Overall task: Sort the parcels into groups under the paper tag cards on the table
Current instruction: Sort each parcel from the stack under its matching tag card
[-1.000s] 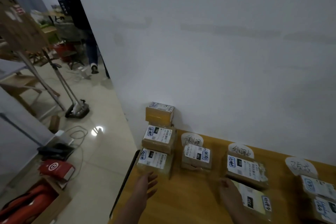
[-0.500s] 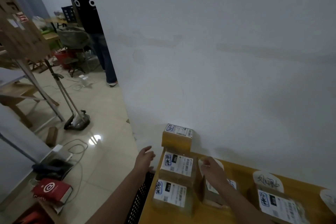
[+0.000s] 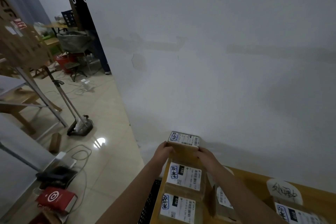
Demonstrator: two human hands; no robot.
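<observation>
A brown cardboard parcel (image 3: 183, 144) with a white label on top stands at the far left corner of the wooden table (image 3: 254, 180), against the wall. My left hand (image 3: 162, 151) grips its left side and my right hand (image 3: 206, 154) grips its right side. Two more labelled parcels lie in a row in front of it: a middle parcel (image 3: 185, 176) and a near parcel (image 3: 179, 207). A fourth parcel (image 3: 222, 201) sits to their right, partly hidden by my right forearm. A round paper tag card (image 3: 284, 190) with handwriting lies at the right, above another parcel (image 3: 294, 214).
The white wall (image 3: 218, 78) rises right behind the table. A black crate (image 3: 151, 202) sits by the table's left edge. On the floor to the left are cables, a red box (image 3: 56, 199) and a stand's base (image 3: 81, 128). A person in dark clothes (image 3: 80, 5) stands far back.
Both hands have moved forward and closed on the sides of the far corner parcel. The right hand left the fourth parcel. The camera has tilted and shifted closer.
</observation>
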